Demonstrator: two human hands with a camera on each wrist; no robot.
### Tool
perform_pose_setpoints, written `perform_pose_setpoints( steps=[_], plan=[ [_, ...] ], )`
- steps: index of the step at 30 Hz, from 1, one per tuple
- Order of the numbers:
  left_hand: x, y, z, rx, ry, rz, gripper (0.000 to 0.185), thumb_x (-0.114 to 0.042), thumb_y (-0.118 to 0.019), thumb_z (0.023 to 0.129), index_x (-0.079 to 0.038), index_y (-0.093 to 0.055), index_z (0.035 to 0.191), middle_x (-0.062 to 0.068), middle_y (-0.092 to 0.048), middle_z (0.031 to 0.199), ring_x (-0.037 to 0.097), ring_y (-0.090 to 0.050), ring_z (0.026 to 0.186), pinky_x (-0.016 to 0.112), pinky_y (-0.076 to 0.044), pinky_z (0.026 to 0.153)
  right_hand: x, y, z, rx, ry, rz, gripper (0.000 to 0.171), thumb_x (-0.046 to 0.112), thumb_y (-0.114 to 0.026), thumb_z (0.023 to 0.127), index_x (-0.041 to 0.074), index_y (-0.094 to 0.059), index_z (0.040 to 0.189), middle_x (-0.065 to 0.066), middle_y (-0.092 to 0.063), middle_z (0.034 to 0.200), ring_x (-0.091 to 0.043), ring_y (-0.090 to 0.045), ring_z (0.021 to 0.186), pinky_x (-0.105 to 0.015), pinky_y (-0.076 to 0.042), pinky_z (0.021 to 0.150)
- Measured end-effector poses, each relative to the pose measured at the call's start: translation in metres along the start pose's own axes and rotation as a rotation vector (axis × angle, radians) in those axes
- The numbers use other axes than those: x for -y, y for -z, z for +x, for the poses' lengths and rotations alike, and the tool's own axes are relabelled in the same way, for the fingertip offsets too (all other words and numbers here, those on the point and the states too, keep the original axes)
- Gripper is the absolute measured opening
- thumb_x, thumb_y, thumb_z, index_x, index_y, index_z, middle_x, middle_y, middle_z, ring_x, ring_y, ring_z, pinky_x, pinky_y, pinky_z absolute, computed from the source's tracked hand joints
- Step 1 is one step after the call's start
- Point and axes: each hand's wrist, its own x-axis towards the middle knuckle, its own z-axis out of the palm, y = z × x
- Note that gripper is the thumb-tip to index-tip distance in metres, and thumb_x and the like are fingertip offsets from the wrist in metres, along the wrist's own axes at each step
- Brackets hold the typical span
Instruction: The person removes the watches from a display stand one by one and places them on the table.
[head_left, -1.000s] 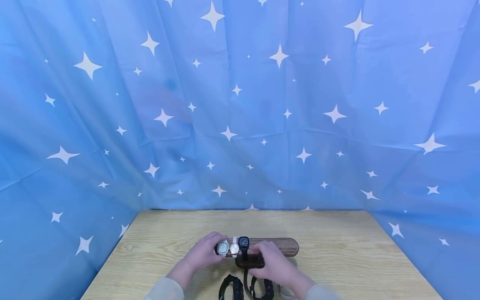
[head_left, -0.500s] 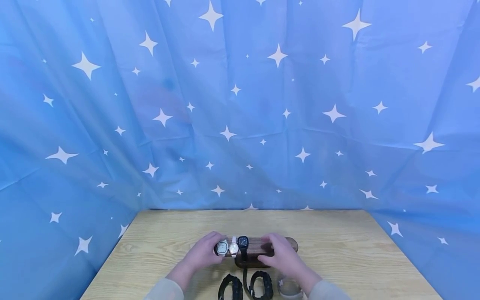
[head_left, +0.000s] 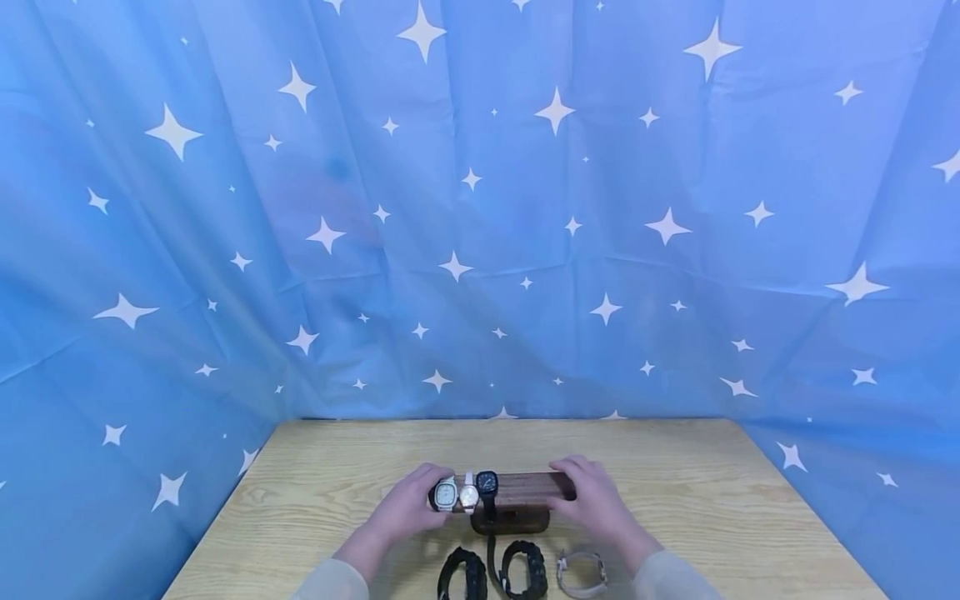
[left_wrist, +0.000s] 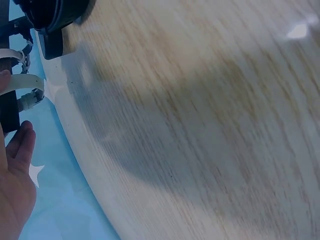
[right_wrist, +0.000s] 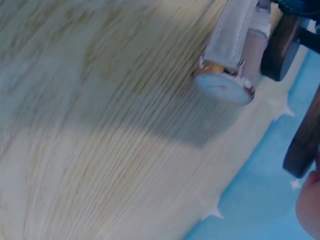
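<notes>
Nearest, two chunky black watches (head_left: pixel 536 571) and a round-dialled watch with a pale grey strap (head_left: pixel 583 592) stand before the dark oval wooden base (head_left: pixel 521 524). Beyond, the left hand (head_left: pixel 408 504) and right hand (head_left: pixel 596 502) grip, and partly cover, opposite ends of the brown wooden bar (head_left: pixel 528 489) above it. The bar bears, from the left, a white square watch (head_left: pixel 446 494), a white-strapped round watch (head_left: pixel 468 497) and a black square watch (head_left: pixel 487 482). Farthest: blue starred curtain (head_left: pixel 495 217).

On the table (head_left: pixel 675 492), a stand (head_left: pixel 528 485) bears three watches (head_left: pixel 468 497) toward its nine-o'clock end, where the left hand (head_left: pixel 407 504) is; the right hand (head_left: pixel 596 504) is at three o'clock. From its base (head_left: pixel 517 522), loose watches (head_left: pixel 536 572) lie at about seven, six and four.
</notes>
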Motion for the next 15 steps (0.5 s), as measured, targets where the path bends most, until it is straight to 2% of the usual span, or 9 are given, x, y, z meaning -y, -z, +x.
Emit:
perform_pose_setpoints(
  steps=[6,10,15],
  plan=[
    [0.0023,-0.0052,0.0015,-0.003,0.018,-0.032,0.062,-0.018,-0.079,0.070,-0.008,-0.053,0.126,0.001,-0.055,0.116,0.019,-0.056,0.102,0.038,-0.049,0.089,-0.0070,0.0027,-0.0016,-0.003,-0.019,-0.088,0.047,0.036,-0.079,0.070,0.012,-0.067,0.109,-0.002,-0.060,0.108,-0.028,-0.051,0.096,-0.048,-0.043,0.080],
    [0.0041,-0.0081,0.0016,-0.010,0.022,-0.050,0.063,-0.016,-0.080,0.070,-0.008,-0.053,0.126,0.004,-0.053,0.121,0.023,-0.054,0.106,0.041,-0.048,0.092,-0.0089,0.0026,-0.0024,0.000,-0.019,-0.102,0.045,0.038,-0.079,0.070,0.015,-0.068,0.108,0.002,-0.060,0.106,-0.027,-0.050,0.095,-0.047,-0.042,0.078],
    [0.0055,-0.0106,0.0007,0.010,0.059,-0.138,0.065,-0.010,-0.078,0.068,-0.008,-0.050,0.126,0.008,-0.054,0.124,0.027,-0.055,0.108,0.044,-0.048,0.091,-0.0095,0.0008,-0.0037,0.000,-0.013,-0.097,0.043,0.036,-0.079,0.071,0.015,-0.069,0.107,0.003,-0.059,0.105,-0.025,-0.049,0.094,-0.046,-0.041,0.079]
  ],
)
